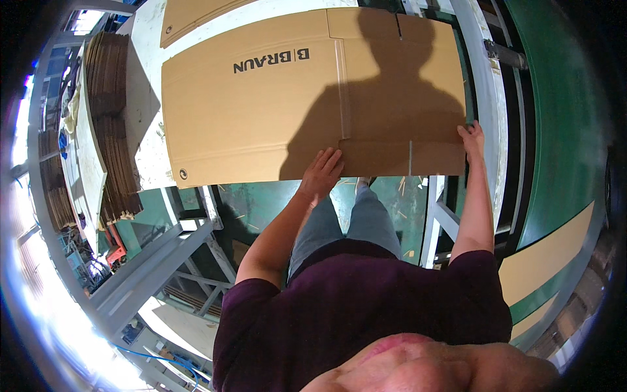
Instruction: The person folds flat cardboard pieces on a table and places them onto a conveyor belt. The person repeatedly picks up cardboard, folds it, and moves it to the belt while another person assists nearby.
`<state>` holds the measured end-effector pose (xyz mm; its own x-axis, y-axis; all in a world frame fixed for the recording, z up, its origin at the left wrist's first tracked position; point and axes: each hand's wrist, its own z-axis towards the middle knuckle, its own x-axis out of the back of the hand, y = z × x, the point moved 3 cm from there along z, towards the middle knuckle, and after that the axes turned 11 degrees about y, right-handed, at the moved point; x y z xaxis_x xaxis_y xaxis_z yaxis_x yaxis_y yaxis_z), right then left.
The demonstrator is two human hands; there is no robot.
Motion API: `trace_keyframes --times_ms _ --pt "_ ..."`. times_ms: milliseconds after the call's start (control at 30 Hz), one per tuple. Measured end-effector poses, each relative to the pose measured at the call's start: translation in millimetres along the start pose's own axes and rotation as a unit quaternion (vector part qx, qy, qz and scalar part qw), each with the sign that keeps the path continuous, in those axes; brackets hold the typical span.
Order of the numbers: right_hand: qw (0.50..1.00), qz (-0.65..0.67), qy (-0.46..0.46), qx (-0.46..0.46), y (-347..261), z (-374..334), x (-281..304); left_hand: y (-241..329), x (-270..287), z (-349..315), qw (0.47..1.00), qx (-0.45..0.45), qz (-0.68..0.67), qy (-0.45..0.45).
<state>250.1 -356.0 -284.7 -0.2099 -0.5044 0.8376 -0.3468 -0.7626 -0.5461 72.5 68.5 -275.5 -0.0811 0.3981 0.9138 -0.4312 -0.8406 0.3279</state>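
A flattened brown cardboard box (248, 104) lies on a white worktop in front of me, with dark print, crease lines and slots at its right part. My left hand (322, 173) rests flat on its near edge, close to the middle, fingers stretched out. At the right edge my right hand (473, 140) has the thumb over the board; the other fingers are partly hidden, and the hand appears to grip that edge. A shadow of a head and shoulders covers the board's right half.
Another flat cardboard box (189, 19) lies beyond the first, on the white worktop (145, 147). Stacked cardboard (111, 130) stands at the left. A metal rail (486, 85) and a green conveyor belt (562, 130) run along the right, with a cardboard sheet (548, 251) lying on the belt.
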Motion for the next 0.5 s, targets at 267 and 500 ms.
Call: trace_keyframes --times_ms 267,500 --pt "0.959 0.062 -0.034 0.275 -205 -97 38 -5 -3 3 0.998 0.031 -0.057 0.023" --pt "0.89 -0.212 -0.096 0.393 -252 -202 -130 -7 -3 3 0.987 0.111 -0.107 0.045"
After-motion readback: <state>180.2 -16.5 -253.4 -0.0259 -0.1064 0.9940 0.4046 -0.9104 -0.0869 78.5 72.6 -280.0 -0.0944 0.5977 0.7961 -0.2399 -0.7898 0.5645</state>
